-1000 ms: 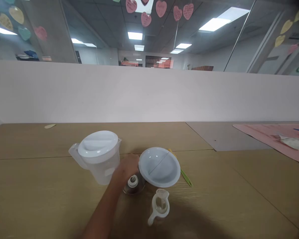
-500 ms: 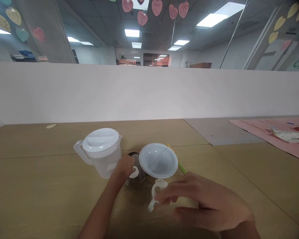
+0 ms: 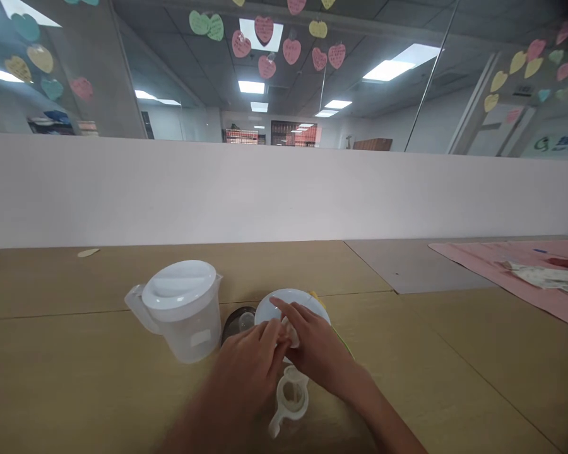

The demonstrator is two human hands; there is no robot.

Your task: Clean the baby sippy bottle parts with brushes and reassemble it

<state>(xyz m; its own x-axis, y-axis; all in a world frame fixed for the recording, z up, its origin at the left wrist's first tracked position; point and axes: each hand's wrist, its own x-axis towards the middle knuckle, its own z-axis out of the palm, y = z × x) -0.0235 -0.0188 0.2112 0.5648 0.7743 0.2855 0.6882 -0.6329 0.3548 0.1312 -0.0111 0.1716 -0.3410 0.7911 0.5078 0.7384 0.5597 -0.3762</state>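
Observation:
Above a white bowl (image 3: 265, 308), my two hands meet. Between them is a small whitish rounded thing (image 3: 291, 333), mostly covered by fingers, so its kind cannot be made out. My left hand (image 3: 255, 353) is closed, its fingertips against that thing. My right hand (image 3: 319, 347) curls around it from the other side, index finger stretched over the bowl. Just below lies a translucent white plastic ring with a handle (image 3: 292, 397). Left of the bowl, a dark metal dish (image 3: 231, 323) holds a clear rounded piece (image 3: 246, 321), partly behind my left hand.
A lidded white plastic pitcher (image 3: 184, 315) stands at the left. Behind the bowl, a thin yellow-and-green utensil (image 3: 343, 342) shows in part. A pink cloth (image 3: 478, 258) with items on it lies at the far right. A white partition (image 3: 284, 195) borders the table.
My left hand has moved right from the metal dish. My right hand has left the plastic ring and come up to meet it over the bowl. The view has tilted up.

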